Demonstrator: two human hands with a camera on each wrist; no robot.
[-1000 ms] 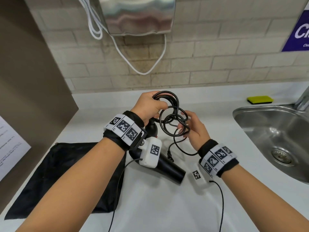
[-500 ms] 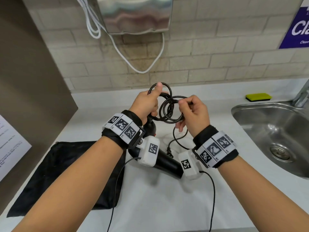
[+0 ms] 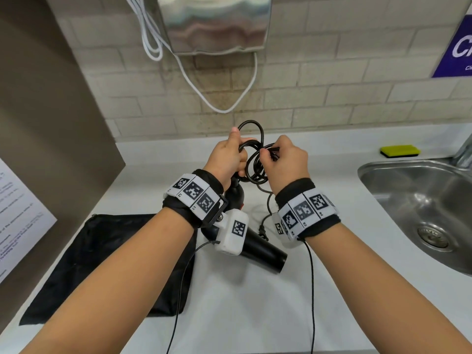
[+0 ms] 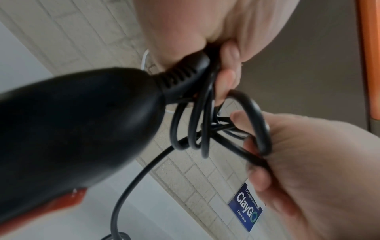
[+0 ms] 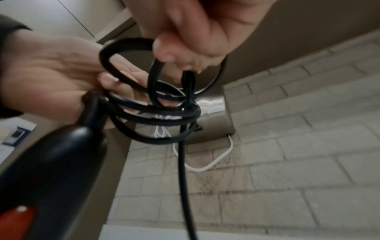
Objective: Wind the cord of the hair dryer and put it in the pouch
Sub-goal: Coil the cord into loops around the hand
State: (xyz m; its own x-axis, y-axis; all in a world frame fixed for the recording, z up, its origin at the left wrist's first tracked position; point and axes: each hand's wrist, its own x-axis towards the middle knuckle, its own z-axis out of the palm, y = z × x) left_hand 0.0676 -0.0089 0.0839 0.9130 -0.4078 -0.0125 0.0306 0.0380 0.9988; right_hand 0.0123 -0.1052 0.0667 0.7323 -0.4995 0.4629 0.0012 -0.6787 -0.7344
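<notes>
White table (image 3: 229, 315), lower half of the head view. Steel sink (image 3: 419, 213) at right edge; black pouch (image 3: 102, 264) lies flat at lower left, mouth not clearly visible. Not yet touched.

Hair dryer (image 3: 258, 247): black body hangs in the centre of the frame, barrel pointing toward lower right, partly hidden behind the left wrist. It appears lifted off the table, hung from the cord end, though contact cannot be ruled out.

Cord (image 3: 255, 159): several loops bunched between the two hands, upper centre. A loose tail drops from the bundle to the plug (image 3: 263, 229), which dangles just beside the barrel.

Left hand (image 3: 226, 159): grip closed around the gathered loops and the ribbed strain relief where the cord leaves the handle, as the left wrist view shows. Right hand (image 3: 286, 162): fingertips pinching one strand and drawing it across the loops.

Step in hand, as judged: finishing the coil, with only the short tail left.

How to do it well:
- Keep the left grip firm at the strain relief so the loops do not spring apart.
- Lay the remaining strand alongside the loops, matching their size; avoid crossing through the middle, since the strands already overlap untidily there.
- Feed with light tension, no sharp kink at the handle.
- Tuck the plug against the bundle before moving toward the pouch, or it may snag on the opening.
</notes>
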